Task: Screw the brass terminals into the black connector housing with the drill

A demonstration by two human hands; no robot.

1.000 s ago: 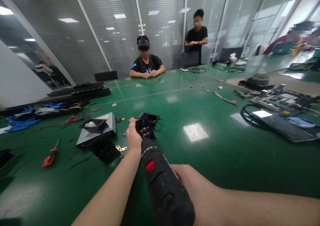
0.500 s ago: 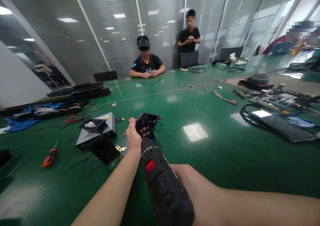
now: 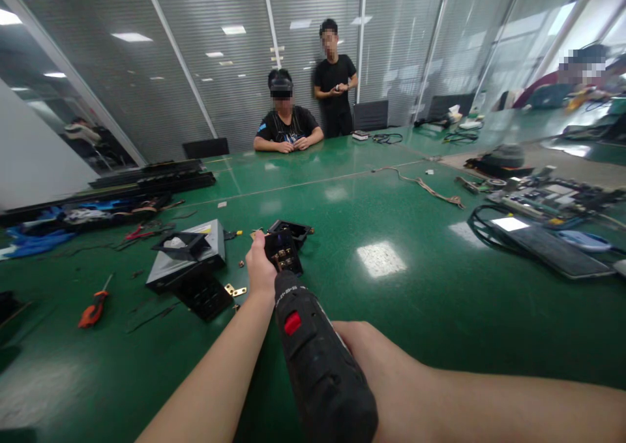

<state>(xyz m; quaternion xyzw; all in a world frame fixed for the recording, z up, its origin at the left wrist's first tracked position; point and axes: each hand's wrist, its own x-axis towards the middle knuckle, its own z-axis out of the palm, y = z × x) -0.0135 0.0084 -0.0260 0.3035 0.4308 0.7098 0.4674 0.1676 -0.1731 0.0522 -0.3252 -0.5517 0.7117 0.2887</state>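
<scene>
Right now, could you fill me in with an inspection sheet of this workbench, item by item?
Surface: green table, glossy, with ceiling-light reflections.
Job's things: black power driver aimed at small black part with brass terminals.
Clutter: grey box, orange screwdriver, brass bits, circuit boards.
Hands: left hand steadies the part; right hand grips the driver.
Cables: black loop, braided cord.
Surroundings: seated person, standing person, glass walls with blinds.
</scene>
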